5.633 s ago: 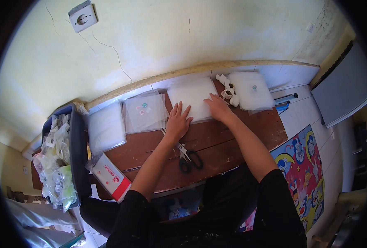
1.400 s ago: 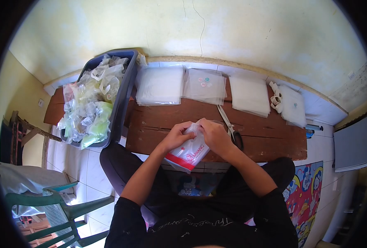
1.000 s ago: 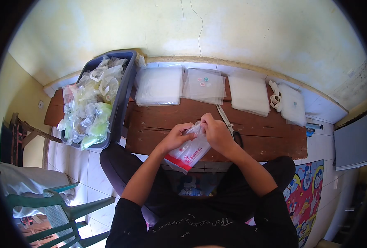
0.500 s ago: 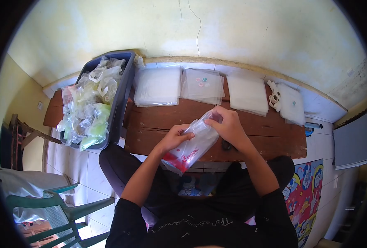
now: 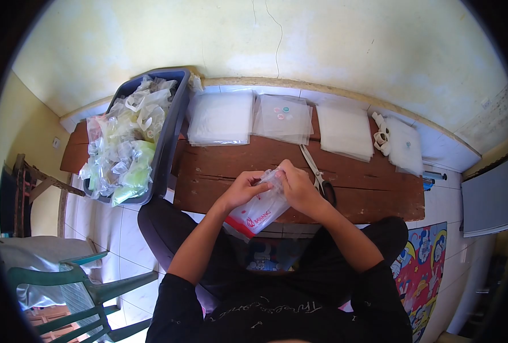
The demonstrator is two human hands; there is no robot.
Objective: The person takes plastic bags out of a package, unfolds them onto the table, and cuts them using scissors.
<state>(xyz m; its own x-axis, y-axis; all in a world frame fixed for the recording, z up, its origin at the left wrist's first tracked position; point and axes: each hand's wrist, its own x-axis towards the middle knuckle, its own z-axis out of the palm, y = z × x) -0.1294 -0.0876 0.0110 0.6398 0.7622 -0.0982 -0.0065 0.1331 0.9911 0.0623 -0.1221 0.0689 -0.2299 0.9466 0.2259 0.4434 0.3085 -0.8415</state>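
Note:
A clear plastic packet with red print and a red lower band [image 5: 258, 216] is held tilted over the front edge of the brown wooden table [image 5: 225, 171]. My left hand [image 5: 246, 190] pinches its upper left side. Closed on the packet's gathered top is my right hand [image 5: 296, 186], close beside the left. Scissors with black handles [image 5: 318, 174] lie just right of my right hand, partly behind it. Behind the hands are a stack of clear bags [image 5: 221, 119], bags with small round stickers [image 5: 282, 121] and a whiter stack [image 5: 344, 130].
At the left a dark blue bin [image 5: 165, 137] holds many crumpled plastic bags. White rolls [image 5: 382, 137] lie by another bag stack [image 5: 404, 146] at the table's right. A green chair [image 5: 94, 291] stands lower left, and a colourful mat [image 5: 422, 268] lies at the right.
Since the first frame, both hands have left the white stack and taken the red-printed packet. In the last half second my right hand has moved back down and left, bunching the packet's top again.

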